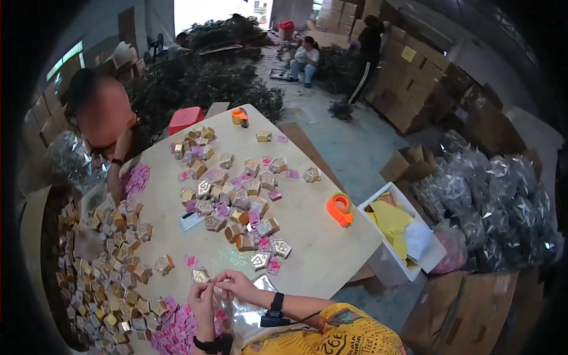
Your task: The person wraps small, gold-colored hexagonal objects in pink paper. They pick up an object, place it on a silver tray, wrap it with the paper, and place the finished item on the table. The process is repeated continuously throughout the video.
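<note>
My left hand (202, 300) and my right hand (235, 286) meet over the near edge of the table, fingertips pinched together. Whatever is between the fingers is too small to make out. Just beyond them lies a small house-shaped ornament (200, 275), gold and silver, with a pink card (190, 260) beside it. Below my left hand spreads a heap of pink cards (177, 326). Clear plastic bags (248, 316) lie under my right forearm. To the left is a large pile of similar ornaments (112, 278).
More ornaments and pink cards cover the middle of the table (302, 254). An orange tape dispenser (339, 210) sits at the right edge, another (239, 117) at the far corner. A white foam box (378, 236) stands right; a co-worker (103, 112) sits at the left.
</note>
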`<state>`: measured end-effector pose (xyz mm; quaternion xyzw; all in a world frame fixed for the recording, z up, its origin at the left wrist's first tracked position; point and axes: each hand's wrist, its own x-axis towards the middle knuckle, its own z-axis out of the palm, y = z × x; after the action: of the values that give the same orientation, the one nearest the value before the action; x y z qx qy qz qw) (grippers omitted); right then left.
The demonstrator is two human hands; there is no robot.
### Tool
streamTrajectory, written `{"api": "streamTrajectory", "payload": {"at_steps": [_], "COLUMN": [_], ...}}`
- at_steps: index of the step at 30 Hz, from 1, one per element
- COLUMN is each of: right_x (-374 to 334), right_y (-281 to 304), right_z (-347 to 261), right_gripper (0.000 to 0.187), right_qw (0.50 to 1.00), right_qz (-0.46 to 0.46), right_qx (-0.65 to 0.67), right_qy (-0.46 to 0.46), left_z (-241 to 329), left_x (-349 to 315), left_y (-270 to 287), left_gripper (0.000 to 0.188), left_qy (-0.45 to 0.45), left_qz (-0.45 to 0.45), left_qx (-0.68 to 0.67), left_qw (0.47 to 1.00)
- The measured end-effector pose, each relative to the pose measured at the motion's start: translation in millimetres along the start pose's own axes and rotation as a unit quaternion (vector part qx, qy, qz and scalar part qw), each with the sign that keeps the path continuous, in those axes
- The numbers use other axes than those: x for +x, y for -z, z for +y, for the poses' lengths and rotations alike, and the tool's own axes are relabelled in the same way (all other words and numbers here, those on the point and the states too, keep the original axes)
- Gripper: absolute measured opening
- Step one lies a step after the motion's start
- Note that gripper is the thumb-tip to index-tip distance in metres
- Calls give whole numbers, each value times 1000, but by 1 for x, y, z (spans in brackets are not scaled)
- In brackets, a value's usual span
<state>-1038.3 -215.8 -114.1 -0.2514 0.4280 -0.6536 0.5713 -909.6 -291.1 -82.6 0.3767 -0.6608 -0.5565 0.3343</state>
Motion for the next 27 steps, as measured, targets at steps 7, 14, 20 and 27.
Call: {"api": "streamTrajectory", "payload": {"at_steps": [7,14,20,27], "right_x": [-2,3,2,-2], "right_y": [8,13,16,16], "right_z": [9,9,-2,-5], "right_gripper": [9,8,9,9], "right_qw": [988,993,993,985], "right_qz": [-8,-23,-48,-101], "right_qx": [131,73,-10,-85], "right_qy": [-76,-94,-106,-107], "left_z": [33,69,72,63], "left_x": [7,16,16,14], "left_y": [12,18,18,21], "left_gripper": [9,26,38,15], "left_qy": [-193,-249,-280,-285], "left_qz": [-125,-224,-271,-267], "left_qx": [233,338,388,389], "left_qw": [945,880,835,834]}}
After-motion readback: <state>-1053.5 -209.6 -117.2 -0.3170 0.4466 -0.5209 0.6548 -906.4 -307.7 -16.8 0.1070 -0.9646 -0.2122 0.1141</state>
